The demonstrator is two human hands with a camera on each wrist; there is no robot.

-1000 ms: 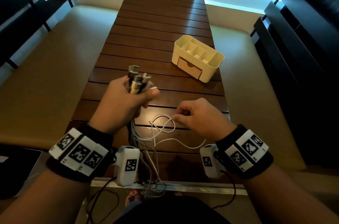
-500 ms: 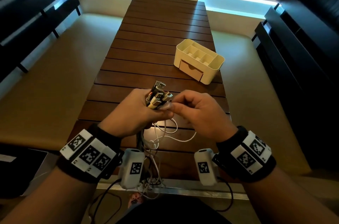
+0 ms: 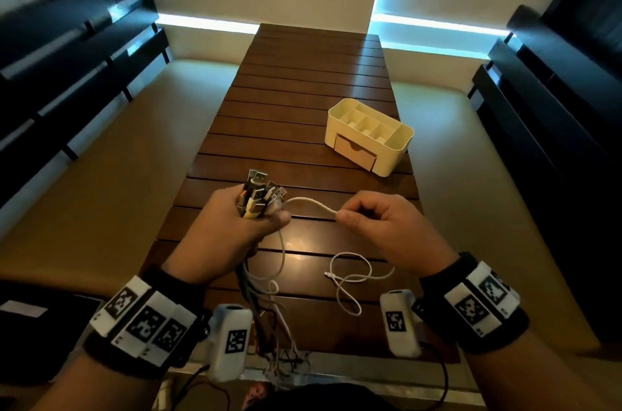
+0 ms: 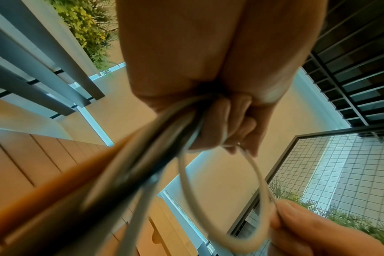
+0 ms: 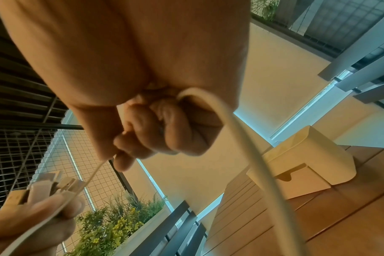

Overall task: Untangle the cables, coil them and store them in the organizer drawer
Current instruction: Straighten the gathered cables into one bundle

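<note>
My left hand (image 3: 250, 225) grips a bundle of cables (image 3: 257, 197) with their USB plugs sticking up above the fist; the cords (image 3: 266, 306) hang down past the table's near edge. My right hand (image 3: 350, 213) pinches one white cable (image 3: 311, 203) that arcs from the bundle to its fingers. That cable's tail (image 3: 346, 279) loops on the table below the right hand. In the left wrist view the cords (image 4: 156, 147) run out of the fist. The right wrist view shows the white cable (image 5: 237, 131) passing through curled fingers. A cream organizer (image 3: 370, 136) stands at the far right, its drawer (image 3: 355, 153) closed.
The slatted wooden table (image 3: 313, 84) stretches away with bare room beyond the hands. Dark benches (image 3: 67, 67) flank it on both sides. A tangle of cords (image 3: 286, 363) hangs at the table's near edge.
My right hand met the plug bundle, took one white cable and pulled it out to the right. The left hand rose slightly with the bundle.
</note>
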